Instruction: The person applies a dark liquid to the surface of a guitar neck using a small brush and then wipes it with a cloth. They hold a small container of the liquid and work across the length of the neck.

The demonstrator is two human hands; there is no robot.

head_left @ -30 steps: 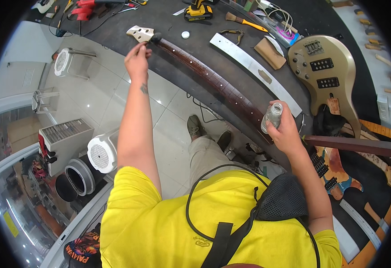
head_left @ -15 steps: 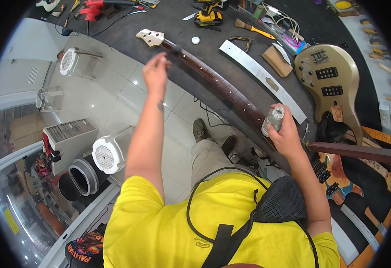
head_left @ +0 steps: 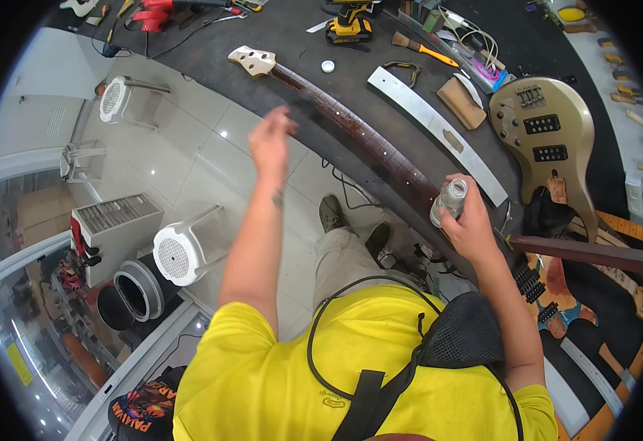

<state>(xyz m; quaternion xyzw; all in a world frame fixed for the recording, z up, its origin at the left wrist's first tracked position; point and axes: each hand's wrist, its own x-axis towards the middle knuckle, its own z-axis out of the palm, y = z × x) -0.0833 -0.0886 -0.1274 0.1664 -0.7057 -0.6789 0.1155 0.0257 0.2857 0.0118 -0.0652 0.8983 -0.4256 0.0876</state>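
Note:
A bass guitar neck [head_left: 365, 134] with a dark fretboard and pale headstock [head_left: 253, 60] lies slantwise along the near part of the bench. My left hand [head_left: 271, 143] is beside its upper stretch, fingers bent together and partly smeared by motion. A dark blur shows over the fretboard by the fingertips; whether it is a held thing or a shadow, I cannot tell. My right hand [head_left: 473, 224] is wrapped round a small clear glass bottle [head_left: 451, 197], its mouth uncovered, above the lower end of the neck. A round white cap [head_left: 328, 66] rests on the bench behind the neck.
A long metal plate [head_left: 439, 136], pliers [head_left: 404, 71], a brush [head_left: 428, 48] and a cordless drill [head_left: 349, 28] lie farther back. At the right is a gold bass body [head_left: 545, 132]. White stools [head_left: 180, 253] stand on the tiled floor at left.
My left hand has moved right and a little nearer, along the neck away from the headstock. My right hand keeps the bottle in nearly the same place.

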